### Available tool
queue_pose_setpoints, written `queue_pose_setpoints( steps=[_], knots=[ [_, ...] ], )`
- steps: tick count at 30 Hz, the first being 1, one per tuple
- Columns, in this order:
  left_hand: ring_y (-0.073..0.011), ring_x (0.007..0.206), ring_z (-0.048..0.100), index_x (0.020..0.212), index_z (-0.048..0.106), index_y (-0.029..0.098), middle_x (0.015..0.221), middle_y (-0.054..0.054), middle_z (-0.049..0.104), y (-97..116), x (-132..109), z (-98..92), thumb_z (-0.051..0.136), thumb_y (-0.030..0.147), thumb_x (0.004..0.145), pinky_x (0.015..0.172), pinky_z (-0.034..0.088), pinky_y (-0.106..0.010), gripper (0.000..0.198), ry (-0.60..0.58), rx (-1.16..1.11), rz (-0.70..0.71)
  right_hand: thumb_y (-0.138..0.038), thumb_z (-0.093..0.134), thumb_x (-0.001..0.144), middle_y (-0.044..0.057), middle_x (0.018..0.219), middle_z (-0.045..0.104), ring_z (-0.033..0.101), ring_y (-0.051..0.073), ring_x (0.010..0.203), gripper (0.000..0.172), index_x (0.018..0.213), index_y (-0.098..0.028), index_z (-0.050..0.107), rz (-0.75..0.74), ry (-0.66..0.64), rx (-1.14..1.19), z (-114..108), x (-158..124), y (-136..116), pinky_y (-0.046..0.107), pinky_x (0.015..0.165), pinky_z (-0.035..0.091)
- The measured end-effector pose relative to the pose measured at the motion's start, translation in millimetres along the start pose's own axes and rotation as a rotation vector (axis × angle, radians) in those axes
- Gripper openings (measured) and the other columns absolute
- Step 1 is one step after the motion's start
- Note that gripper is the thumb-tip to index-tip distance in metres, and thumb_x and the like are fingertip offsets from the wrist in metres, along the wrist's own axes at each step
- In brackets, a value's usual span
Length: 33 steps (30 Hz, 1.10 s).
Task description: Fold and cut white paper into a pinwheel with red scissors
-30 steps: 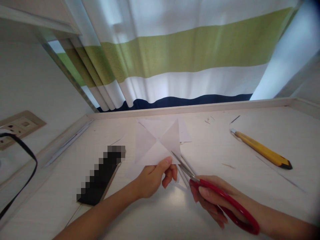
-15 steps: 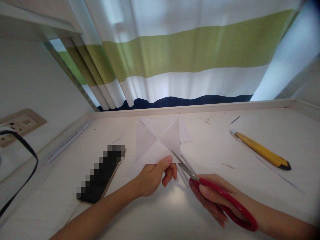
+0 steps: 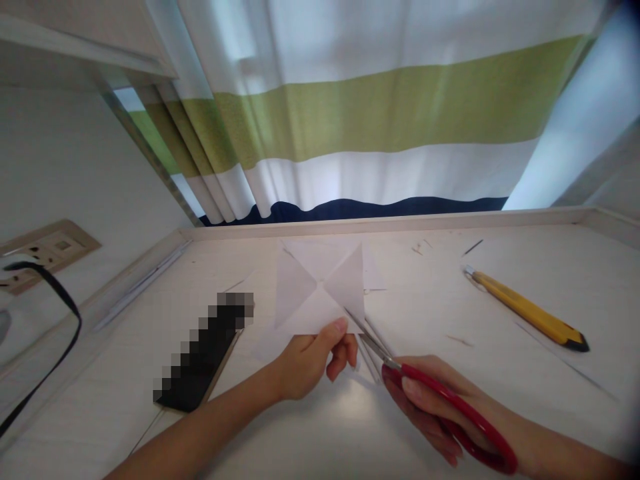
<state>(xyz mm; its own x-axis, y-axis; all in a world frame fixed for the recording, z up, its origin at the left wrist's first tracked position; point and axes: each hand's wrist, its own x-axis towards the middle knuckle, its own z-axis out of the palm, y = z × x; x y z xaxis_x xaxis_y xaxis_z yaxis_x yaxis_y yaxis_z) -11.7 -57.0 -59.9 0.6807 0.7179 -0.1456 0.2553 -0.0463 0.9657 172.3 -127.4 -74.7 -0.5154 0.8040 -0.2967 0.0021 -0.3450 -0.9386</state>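
A square of white paper (image 3: 310, 317), creased or cut along its diagonals toward the middle, is held up over the desk. My left hand (image 3: 317, 357) pinches its near edge between thumb and fingers. In my right hand (image 3: 430, 393) is a pair of scissors (image 3: 450, 400) with red handles. Their metal blades reach the paper's near right corner, along the diagonal, just right of my left thumb. Another white paper piece (image 3: 374, 275) lies behind the square on its right. Thin white strips or sticks (image 3: 377, 333) show beneath the blades.
A yellow utility knife (image 3: 530, 310) lies on the right of the white desk (image 3: 240, 427), near a thin dark stick (image 3: 473, 247). On the left are a black phone (image 3: 200, 367), a cable (image 3: 67, 303) and a wall socket (image 3: 55, 250). A striped curtain (image 3: 400, 113) hangs behind.
The whole view has shifted slightly, so everything sits a little lower and to the right. Both hands keep their hold, and the scissors stay at the same corner of the paper.
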Motion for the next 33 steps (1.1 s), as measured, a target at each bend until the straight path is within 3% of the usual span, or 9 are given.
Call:
queue_pose_setpoints(
  steps=[17,22,33],
  knots=[
    [-0.0103,0.046,0.039,0.053,0.048,0.016,0.040,0.004,0.037,1.2,-1.3,2.3,0.019,0.045,0.083,0.060,0.036,-0.023,0.051,0.044,-0.015,-0.011,-0.051,0.044,0.076,-0.012,0.037,0.031,0.027,0.002,0.030,0.034,0.071,-0.017,0.040,0.059,0.040,0.043,-1.1,-0.3,9.0,0.013,0.029,0.019],
    [-0.0106,0.047,0.040,0.053,0.048,0.016,0.039,0.004,0.038,2.8,-0.2,0.6,0.021,0.048,0.082,0.062,0.036,-0.023,0.051,0.008,-0.002,-0.010,-0.050,0.044,0.076,-0.011,0.036,0.032,0.027,0.002,0.028,0.034,0.068,-0.017,0.039,0.042,0.044,0.021,-1.3,0.2,8.7,0.013,0.028,0.018],
    [-0.0100,0.045,0.040,0.053,0.049,0.015,0.039,0.004,0.038,0.7,-1.0,2.3,0.019,0.045,0.084,0.061,0.036,-0.023,0.052,0.045,-0.004,0.008,-0.051,0.044,0.076,-0.011,0.032,0.029,0.026,0.002,0.025,0.038,0.059,-0.017,0.038,0.002,0.042,-0.032,0.9,0.7,4.7,0.013,0.027,0.015]
  ],
)
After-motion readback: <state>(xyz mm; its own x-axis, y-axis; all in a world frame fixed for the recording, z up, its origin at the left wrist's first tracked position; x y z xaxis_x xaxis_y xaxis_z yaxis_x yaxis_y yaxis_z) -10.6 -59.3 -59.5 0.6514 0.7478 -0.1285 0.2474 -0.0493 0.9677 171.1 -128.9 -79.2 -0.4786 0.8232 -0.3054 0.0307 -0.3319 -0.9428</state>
